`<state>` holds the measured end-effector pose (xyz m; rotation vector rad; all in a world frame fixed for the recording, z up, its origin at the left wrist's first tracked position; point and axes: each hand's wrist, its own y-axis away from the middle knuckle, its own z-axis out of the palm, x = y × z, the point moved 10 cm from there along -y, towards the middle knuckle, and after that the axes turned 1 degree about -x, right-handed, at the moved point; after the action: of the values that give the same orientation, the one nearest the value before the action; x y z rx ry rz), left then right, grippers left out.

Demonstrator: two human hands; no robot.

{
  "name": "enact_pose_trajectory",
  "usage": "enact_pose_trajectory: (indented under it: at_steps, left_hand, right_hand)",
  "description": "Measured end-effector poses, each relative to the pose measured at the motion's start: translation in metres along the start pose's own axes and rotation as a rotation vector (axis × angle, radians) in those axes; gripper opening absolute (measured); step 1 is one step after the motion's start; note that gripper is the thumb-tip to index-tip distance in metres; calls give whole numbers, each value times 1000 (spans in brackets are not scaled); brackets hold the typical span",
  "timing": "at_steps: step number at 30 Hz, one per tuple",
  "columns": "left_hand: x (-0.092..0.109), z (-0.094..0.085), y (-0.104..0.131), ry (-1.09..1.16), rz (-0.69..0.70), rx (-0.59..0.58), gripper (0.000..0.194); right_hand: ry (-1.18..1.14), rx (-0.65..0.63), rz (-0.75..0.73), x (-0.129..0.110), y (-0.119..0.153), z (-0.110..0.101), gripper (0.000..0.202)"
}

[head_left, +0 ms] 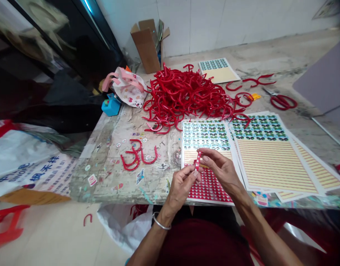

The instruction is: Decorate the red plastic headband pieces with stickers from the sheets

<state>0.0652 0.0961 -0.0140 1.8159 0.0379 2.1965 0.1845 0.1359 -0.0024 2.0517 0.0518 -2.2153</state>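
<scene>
My left hand pinches the lower end of a narrow red strip with white marks. The fingers of my right hand close on the strip's upper end. Fingers partly hide the strip, so I cannot tell whether it lies on a curved red piece. Beneath both hands is a sticker sheet with blue-green pictures at the top and rows of white marks on red at the bottom. Further off, a large heap of curved red plastic pieces covers the middle of the table.
Several loose red U-shaped pieces lie to the left. More sticker sheets overlap at the right, with red-handled scissors behind. A cardboard box, a patterned bag and a blue holder stand further back.
</scene>
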Motion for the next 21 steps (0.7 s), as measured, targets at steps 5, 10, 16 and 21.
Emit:
enact_pose_trajectory:
  at_steps: [5, 10, 16, 21]
  left_hand:
    - [-3, 5, -1, 165, -58, -4, 33]
    - [0, 9, -3, 318, -98, -18, 35]
    - [-4, 5, -6, 274, -97, -6, 29]
    - [-4, 3, -5, 214, -70, 2, 26]
  right_hand:
    - [-89, -38, 40, 6, -3, 5, 31]
    - [-109, -38, 54, 6, -4, 9, 33]
    - [-135, -22, 60, 10, -3, 7, 38]
    - [-145, -18, 63, 13, 0, 6, 42]
